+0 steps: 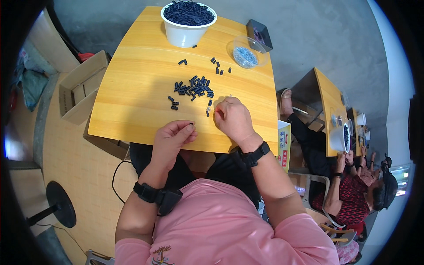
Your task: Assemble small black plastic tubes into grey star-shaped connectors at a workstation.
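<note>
My left hand [174, 137] is over the table's near edge, thumb and forefinger pinched on a small black piece [191, 124], mostly covered by the fingertips. My right hand [234, 118] rests on the wooden table [132, 97] with its fingers curled inward; what they hold, if anything, is hidden. Just left of it lies a single small part [208, 112], dark with a lighter end. Beyond both hands is a loose pile of short black plastic pieces [194, 86], with several more scattered around it.
At the far edge stands a white tub [183, 35] heaped with black pieces. To its right are a clear bowl [245, 56] of small bluish parts and a black box [259, 34]. Cardboard boxes [84, 88] flank the table's left side. Other people sit at tables [331, 106] on the right.
</note>
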The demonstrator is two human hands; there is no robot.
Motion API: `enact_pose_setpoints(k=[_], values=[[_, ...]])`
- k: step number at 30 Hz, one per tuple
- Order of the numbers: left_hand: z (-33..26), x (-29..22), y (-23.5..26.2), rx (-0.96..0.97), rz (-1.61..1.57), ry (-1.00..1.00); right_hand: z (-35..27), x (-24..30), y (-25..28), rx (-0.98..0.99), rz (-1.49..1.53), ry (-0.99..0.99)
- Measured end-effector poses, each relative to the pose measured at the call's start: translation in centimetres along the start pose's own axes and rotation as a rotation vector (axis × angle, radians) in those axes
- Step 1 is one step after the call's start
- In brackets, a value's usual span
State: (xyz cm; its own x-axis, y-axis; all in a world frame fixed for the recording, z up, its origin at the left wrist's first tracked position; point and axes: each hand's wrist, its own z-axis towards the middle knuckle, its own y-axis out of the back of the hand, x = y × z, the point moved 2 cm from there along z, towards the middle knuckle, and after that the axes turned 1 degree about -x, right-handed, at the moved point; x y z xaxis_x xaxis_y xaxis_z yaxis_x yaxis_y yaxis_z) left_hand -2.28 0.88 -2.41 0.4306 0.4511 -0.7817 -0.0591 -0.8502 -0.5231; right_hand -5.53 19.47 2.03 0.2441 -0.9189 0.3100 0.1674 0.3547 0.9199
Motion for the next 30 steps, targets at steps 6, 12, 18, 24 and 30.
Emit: enact_pose_setpoints(k=[6, 12, 18, 24, 30], values=[[-0.3, 0.3, -0.9, 0.036, 0.185, -0.065, -1.0, -0.1, 1.0, 0.009, 0.152, -0.016], [-0.9, 0.2, -1.6, 0.083, 0.329, -0.088, -2.7, 0.9, 2.3, 0.148, 0.860, -0.207], [-1.7, -0.2, -2.5, 0.142, 0.376, -0.201, -3.7, 2.4, 4.0, 0.156, 0.774, -0.075], [-2.4, -0.2, -2.9, 0.159, 0.410, -0.187, -4.3, 2.9, 4.4, 0.147, 0.665, 0.032], [-2.8, -0.2, -3.1, 0.157, 0.413, -0.186, -4.8, 3.3, 4.7, 0.141, 0.668, -0.009]])
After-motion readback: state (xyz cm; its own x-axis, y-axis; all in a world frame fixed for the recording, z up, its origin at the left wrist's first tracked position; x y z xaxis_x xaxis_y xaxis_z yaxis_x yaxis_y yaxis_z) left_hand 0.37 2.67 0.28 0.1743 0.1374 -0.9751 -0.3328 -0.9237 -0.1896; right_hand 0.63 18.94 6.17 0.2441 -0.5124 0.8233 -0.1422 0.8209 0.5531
